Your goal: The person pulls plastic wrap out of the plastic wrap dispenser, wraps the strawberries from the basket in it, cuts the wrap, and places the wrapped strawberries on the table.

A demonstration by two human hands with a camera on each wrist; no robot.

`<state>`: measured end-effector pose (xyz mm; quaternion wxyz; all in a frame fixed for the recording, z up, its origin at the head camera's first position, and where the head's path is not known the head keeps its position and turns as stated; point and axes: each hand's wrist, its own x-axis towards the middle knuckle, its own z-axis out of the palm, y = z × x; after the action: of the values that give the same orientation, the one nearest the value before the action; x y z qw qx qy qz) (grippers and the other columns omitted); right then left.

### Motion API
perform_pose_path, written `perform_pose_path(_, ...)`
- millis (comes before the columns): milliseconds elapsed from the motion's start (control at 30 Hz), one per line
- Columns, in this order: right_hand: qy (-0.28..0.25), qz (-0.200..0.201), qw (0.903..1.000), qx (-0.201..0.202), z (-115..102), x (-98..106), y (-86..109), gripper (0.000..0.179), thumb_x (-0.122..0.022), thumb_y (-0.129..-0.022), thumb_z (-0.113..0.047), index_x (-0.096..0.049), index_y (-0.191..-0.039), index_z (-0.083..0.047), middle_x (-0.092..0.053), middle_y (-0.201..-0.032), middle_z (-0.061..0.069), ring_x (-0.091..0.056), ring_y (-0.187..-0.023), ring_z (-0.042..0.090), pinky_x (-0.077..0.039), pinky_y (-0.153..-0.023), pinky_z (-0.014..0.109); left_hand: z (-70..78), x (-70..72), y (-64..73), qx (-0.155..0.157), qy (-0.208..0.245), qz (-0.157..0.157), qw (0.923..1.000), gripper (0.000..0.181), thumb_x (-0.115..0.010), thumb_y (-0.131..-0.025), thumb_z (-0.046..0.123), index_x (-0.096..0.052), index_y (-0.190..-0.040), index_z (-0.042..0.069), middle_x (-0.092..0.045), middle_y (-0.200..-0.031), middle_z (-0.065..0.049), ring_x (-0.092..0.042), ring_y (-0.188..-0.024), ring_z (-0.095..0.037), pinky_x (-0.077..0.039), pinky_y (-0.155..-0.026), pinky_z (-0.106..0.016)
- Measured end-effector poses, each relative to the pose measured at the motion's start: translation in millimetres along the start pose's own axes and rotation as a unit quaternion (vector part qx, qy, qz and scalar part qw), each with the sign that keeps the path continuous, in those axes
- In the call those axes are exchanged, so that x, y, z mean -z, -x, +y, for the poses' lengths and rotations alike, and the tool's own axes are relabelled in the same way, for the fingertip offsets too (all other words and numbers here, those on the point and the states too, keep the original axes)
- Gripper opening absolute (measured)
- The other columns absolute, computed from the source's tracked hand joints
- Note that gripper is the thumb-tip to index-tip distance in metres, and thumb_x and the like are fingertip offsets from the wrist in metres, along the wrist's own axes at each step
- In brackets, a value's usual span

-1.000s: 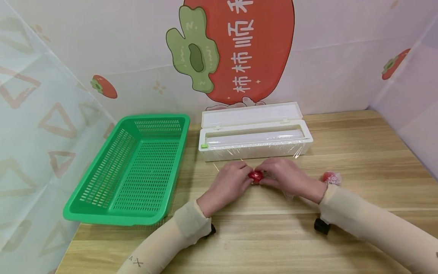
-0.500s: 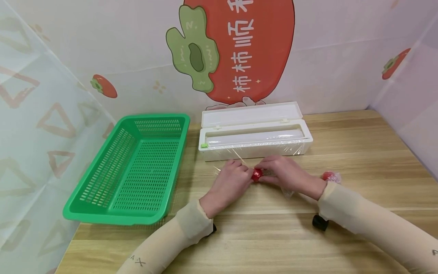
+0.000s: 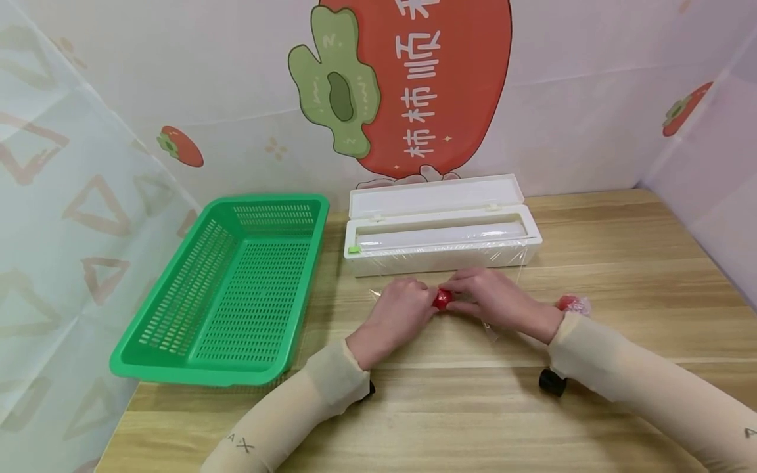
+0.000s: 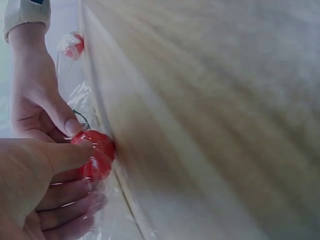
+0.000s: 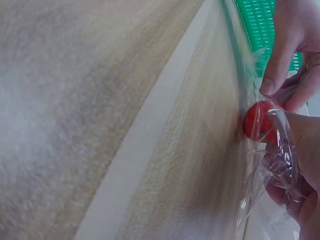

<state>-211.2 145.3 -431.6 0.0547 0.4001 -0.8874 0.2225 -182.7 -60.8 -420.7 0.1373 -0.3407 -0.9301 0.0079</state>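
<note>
A small red tomato (image 3: 442,299) with a green stem lies under clear cling film (image 5: 282,165) between the two hands. From the left, my left hand (image 3: 401,312) holds it, thumb on top and fingers beneath in the left wrist view. My right hand (image 3: 493,301) grips the tomato's other side, with bunched film around its fingers in the right wrist view. Film stretches from the hands back to the white cling film box (image 3: 426,261), whose lid stands raised. Another film-wrapped red piece (image 3: 572,305) rests on the table beyond the right wrist.
A green plastic basket (image 3: 307,289) stands at the left of the wooden table (image 3: 449,407). The film box sits at the back, near the printed wall sheet (image 3: 568,131). Black wrist devices (image 3: 552,382) show below the sleeves.
The tomato has turned a little between the fingers, and my left hand has moved slightly right. The film beside my right hand has shifted. Basket and box stay put.
</note>
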Motion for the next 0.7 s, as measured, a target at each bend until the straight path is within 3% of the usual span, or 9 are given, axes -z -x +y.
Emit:
perform_pose_path(233,-0.009,-0.012,0.9999,-0.004,0.5,1.1,-1.1,0.031,-0.078,-0.085,-0.027,-0.074,-0.115,-0.018,-0.074,-0.102,-0.006,-0.067,-0.093,0.007,-0.057,-0.083,0.031,-0.1,5.5,-2.4,0.002,0.002,-0.037,0.9993,0.016,-0.072,-0.09,0.031,-0.074,-0.091,0.015,-0.072,-0.079,0.002,-0.066,-0.072,-0.013,-0.056,-0.07,-0.028)
perform_pose_path(433,-0.014,-0.01,0.9998,-0.005,1.3,0.2,-0.9,0.033,-0.079,-0.084,-0.026,-0.074,-0.115,-0.016,-0.074,-0.103,-0.005,-0.068,-0.093,0.008,-0.058,-0.083,0.031,2.0,6.1,-5.4,0.008,0.005,-0.046,0.9989,0.025,-0.065,-0.094,0.039,-0.072,-0.089,0.016,-0.069,-0.075,0.002,-0.063,-0.065,-0.013,-0.053,-0.062,-0.028)
perform_pose_path(700,-0.014,-0.02,0.9997,0.001,1.6,4.2,0.4,0.034,-0.08,-0.083,-0.02,-0.072,-0.116,-0.016,-0.075,-0.106,-0.004,-0.07,-0.097,0.011,-0.057,-0.085,0.034,2.5,5.0,-6.6,0.024,0.02,-0.051,0.9982,0.026,-0.066,-0.094,0.039,-0.074,-0.094,0.014,-0.07,-0.08,-0.001,-0.066,-0.069,-0.016,-0.056,-0.064,-0.03)
